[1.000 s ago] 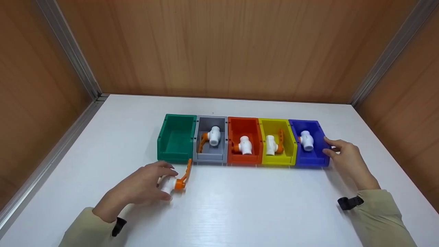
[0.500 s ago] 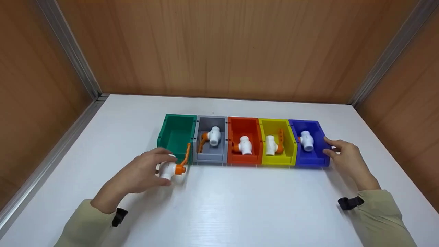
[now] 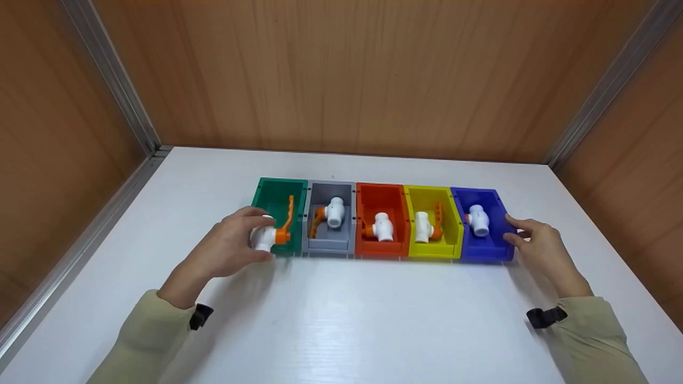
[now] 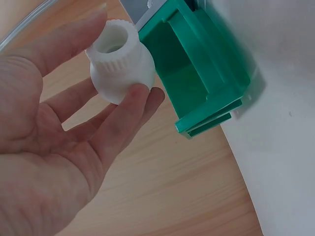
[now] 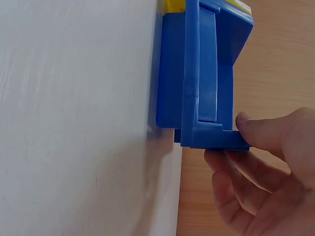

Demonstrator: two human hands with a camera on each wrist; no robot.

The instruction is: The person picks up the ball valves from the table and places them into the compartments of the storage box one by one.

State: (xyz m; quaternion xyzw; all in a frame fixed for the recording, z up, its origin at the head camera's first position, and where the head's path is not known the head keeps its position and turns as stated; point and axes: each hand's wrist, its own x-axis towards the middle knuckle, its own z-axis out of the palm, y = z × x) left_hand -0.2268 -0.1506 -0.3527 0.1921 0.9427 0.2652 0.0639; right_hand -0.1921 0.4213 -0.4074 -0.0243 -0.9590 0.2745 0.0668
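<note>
My left hand [image 3: 229, 242] grips a white ball valve [image 3: 263, 238] by its body, thumb on one side and fingers on the other. Its orange lever handle [image 3: 290, 216] points away from me over the green bin [image 3: 280, 191]. In the left wrist view the valve's round open end [image 4: 114, 42] faces the camera, with the green bin close beside it. At the row's right end, my right hand [image 3: 544, 248] pinches the side wall of the blue bin [image 3: 499, 245]. The right wrist view shows the thumb inside the rim and the fingers against the outer wall.
Between the green and blue bins stand a grey bin [image 3: 330, 245], a red bin [image 3: 380, 194] and a yellow bin [image 3: 429, 193], side by side. One white valve lies in each of these and in the blue bin. Wooden panels [image 3: 341, 80] border the white table [image 3: 341, 320].
My left hand has carried the valve away from me, from the table in front of the green bin to over its front part. The right hand stays at the blue bin.
</note>
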